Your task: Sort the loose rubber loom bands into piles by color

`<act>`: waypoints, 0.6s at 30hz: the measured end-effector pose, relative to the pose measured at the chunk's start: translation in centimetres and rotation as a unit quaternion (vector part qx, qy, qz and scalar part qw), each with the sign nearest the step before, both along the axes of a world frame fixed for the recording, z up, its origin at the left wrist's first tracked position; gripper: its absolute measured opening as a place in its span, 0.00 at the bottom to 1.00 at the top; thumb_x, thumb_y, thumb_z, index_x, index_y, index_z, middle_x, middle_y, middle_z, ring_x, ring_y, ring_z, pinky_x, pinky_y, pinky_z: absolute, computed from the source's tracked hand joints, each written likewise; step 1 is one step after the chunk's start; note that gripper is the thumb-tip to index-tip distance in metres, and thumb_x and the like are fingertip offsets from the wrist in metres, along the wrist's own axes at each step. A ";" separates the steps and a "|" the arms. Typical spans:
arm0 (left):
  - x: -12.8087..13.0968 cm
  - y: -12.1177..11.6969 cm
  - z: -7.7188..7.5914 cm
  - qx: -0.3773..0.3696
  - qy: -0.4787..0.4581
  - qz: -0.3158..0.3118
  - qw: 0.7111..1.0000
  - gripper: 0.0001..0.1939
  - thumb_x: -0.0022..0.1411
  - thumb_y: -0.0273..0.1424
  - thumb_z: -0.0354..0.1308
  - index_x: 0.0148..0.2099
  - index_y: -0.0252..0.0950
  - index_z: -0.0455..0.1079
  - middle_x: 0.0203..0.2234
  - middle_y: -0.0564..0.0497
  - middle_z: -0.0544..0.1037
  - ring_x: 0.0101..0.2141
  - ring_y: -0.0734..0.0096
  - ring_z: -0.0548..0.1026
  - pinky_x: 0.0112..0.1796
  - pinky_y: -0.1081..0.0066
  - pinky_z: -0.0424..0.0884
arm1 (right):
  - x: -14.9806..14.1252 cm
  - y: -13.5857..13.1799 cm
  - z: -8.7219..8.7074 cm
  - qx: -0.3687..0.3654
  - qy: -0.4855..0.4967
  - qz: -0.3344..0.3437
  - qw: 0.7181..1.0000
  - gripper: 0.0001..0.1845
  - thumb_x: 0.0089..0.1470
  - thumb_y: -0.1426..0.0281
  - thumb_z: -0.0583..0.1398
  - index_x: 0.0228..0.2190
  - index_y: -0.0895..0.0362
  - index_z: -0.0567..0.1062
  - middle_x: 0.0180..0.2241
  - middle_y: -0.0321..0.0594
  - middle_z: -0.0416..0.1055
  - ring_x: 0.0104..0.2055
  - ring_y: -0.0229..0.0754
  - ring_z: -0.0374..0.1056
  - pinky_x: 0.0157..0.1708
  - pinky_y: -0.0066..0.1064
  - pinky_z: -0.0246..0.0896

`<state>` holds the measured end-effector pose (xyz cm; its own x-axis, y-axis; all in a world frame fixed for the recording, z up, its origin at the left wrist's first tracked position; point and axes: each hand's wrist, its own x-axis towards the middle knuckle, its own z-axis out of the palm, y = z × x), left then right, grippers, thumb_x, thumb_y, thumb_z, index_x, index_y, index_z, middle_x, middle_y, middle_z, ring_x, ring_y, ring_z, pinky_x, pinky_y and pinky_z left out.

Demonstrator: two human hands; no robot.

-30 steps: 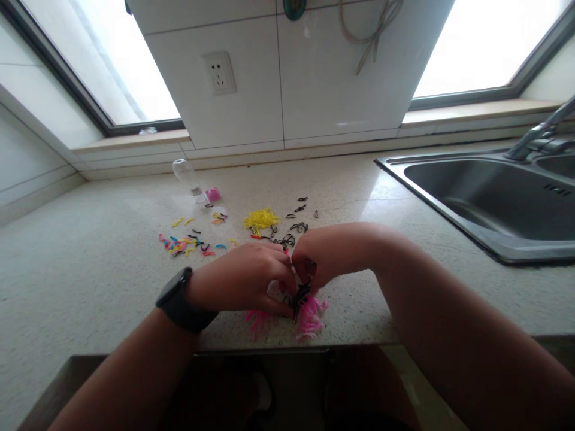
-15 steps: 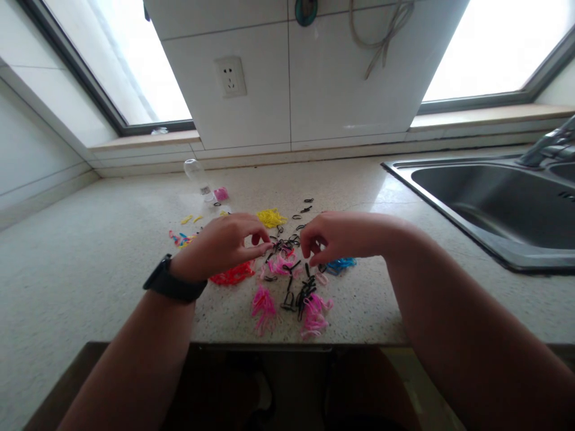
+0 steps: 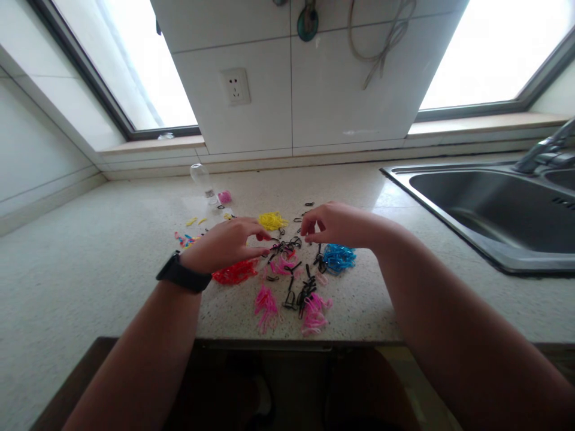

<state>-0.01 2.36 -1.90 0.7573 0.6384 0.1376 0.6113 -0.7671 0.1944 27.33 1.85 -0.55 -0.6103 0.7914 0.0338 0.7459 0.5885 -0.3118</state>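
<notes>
My left hand (image 3: 238, 242), with a black watch on its wrist, reaches over the counter with thumb and forefinger apart. Its fingertips are beside a mixed heap of black rubber bands (image 3: 285, 246) and pink rubber bands (image 3: 283, 263). Across the heap, my right hand (image 3: 326, 221) hovers with bent fingers and tips close together; whatever they pinch is too small to make out. Red rubber bands (image 3: 236, 272) lie partly under my left hand. Blue rubber bands (image 3: 339, 257) form a pile below my right hand. Nearer me lie a black pile (image 3: 308, 293) and two pink piles (image 3: 267, 305).
Yellow rubber bands (image 3: 272, 220) sit behind the heap. A clear bottle (image 3: 200, 179) and a small pink bundle (image 3: 224, 196) stand farther back left. Mixed-colour bands (image 3: 185, 240) lie at left. On the right is a steel sink (image 3: 399, 179) with a faucet (image 3: 545, 149).
My right hand has moved up and away from the black pile, uncovering the blue bands. The gap between my left thumb and forefinger has widened. The view has tilted slightly upward.
</notes>
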 end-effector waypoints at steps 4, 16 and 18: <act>0.0 0.2 -0.2 -0.008 0.005 -0.022 1.000 0.18 0.64 0.42 0.60 0.52 0.39 0.75 0.47 0.45 0.77 0.47 0.62 0.73 0.50 0.63 0.66 | -0.6 -1.0 0.7 -0.081 0.022 0.061 0.995 0.12 0.51 0.66 0.64 0.39 0.56 0.81 0.35 0.38 0.78 0.33 0.37 0.68 0.34 0.30 0.58; 0.8 0.7 -0.7 -0.023 0.022 -0.045 0.998 0.13 0.67 0.38 0.57 0.47 0.38 0.78 0.39 0.47 0.80 0.42 0.64 0.75 0.47 0.62 0.66 | -2.5 -2.2 0.3 -0.171 -0.058 0.130 0.975 0.16 0.44 0.67 0.70 0.38 0.54 0.82 0.37 0.37 0.78 0.36 0.39 0.70 0.37 0.31 0.59; 0.9 0.6 -0.7 -0.023 0.022 -0.040 0.999 0.13 0.67 0.38 0.57 0.45 0.38 0.78 0.38 0.47 0.80 0.42 0.64 0.75 0.46 0.63 0.66 | -2.7 -2.2 0.2 -0.176 -0.062 0.134 0.973 0.14 0.45 0.68 0.69 0.37 0.54 0.82 0.36 0.37 0.78 0.35 0.38 0.70 0.36 0.31 0.59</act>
<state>0.84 3.00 -2.58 0.8112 0.5799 0.0754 0.5566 -0.8052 0.2045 24.65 -0.37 -0.30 -0.7785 0.5526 -0.2976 0.6252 0.6404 -0.4462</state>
